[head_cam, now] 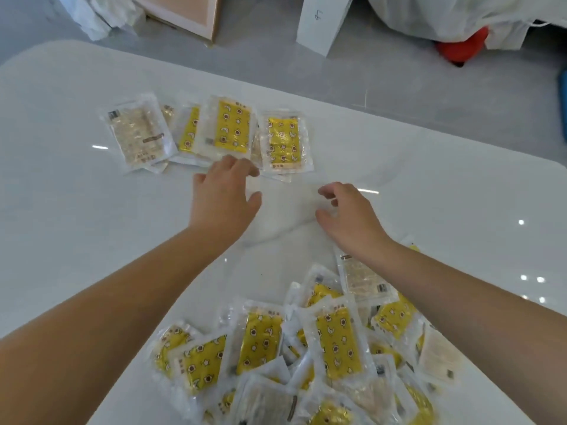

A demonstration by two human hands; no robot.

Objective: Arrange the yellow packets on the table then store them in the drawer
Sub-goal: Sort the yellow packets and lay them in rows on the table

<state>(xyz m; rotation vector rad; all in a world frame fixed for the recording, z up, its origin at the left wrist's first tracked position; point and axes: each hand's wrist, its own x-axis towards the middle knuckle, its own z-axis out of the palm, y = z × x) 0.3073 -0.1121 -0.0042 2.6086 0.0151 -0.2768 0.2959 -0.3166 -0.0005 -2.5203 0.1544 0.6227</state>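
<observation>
left hand [224, 194], right hand [346, 213] hovering loose-fingered, gripping nothing. yellow packets [337, 342] looking light, floppy, slick; pinching clear sealed edge probably working best.

A glossy white table [76, 194] catches small light glints at 3 o'clock. Beyond it is grey floor [260, 56], with crumpled wrap [101, 16] and a cardboard panel [187, 13] at 11, a white card [322, 23] at 12, and sheeting [445, 10] over something red [460, 49] at 1.
</observation>
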